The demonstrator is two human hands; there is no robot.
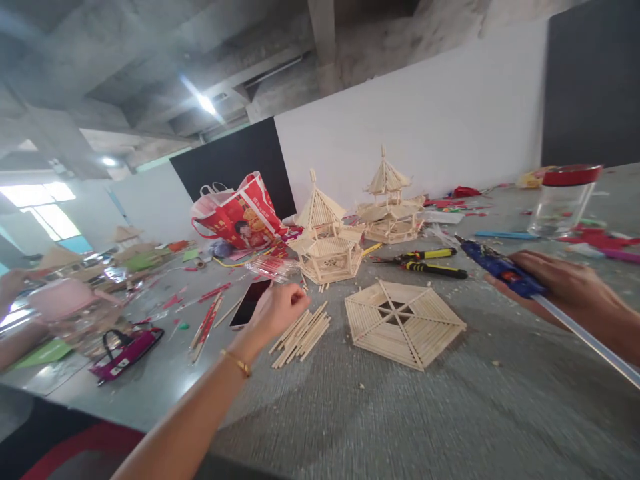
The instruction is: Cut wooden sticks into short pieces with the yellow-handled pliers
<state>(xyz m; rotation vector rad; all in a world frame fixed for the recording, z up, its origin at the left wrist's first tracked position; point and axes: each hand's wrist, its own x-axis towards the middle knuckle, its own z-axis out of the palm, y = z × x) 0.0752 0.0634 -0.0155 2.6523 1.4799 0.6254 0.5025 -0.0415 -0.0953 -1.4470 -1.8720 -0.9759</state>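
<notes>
My left hand (280,307) is closed above the near edge of a phone (251,303) and a loose pile of wooden sticks (303,337); what its curled fingers hold, if anything, is hidden. On the right, my right hand (555,283) is wrapped round a blue glue gun (505,270), with a clear glue stick (587,337) coming out of its back. Between my hands a flat hexagonal stick panel (433,327) lies on the table. Two small wooden pavilions (330,257) (393,217) stand behind it.
Two yellow-black pliers (435,268) lie behind the panel. A red-lidded jar (565,200) stands at the right. A red bag (245,217), a purple pouch (127,353) and scraps cover the left. Another person's hand (13,287) is at the far left.
</notes>
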